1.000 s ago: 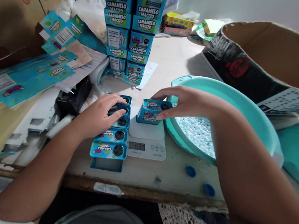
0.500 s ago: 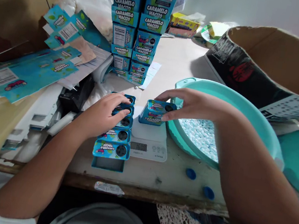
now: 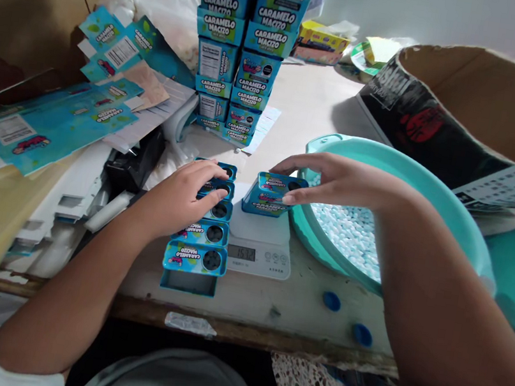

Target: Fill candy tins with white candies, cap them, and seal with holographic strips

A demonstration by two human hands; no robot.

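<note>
A blue tin (image 3: 264,202) stands on the white digital scale (image 3: 263,239), whose display is lit. My right hand (image 3: 322,180) grips that tin at its right side, with the thumb in front. Left of the scale, several blue tins (image 3: 187,257) form a column, with round dark openings in their tops. My left hand (image 3: 194,193) rests over the far tins of this column, fingers apart. The turquoise tub (image 3: 465,227) beside the scale holds many small white-and-blue pieces (image 3: 350,236), partly under my right forearm.
Stacked blue boxes (image 3: 211,63) rise behind the column. Flat cartons (image 3: 46,119) and packaging lie at left. A black cardboard box (image 3: 422,127) stands back right. Two blue caps (image 3: 331,301) lie near the table edge (image 3: 264,341).
The view has shifted slightly, so things appear a little further right. The scale's display reading has changed. Both hands keep nearly the same pose on the tins.
</note>
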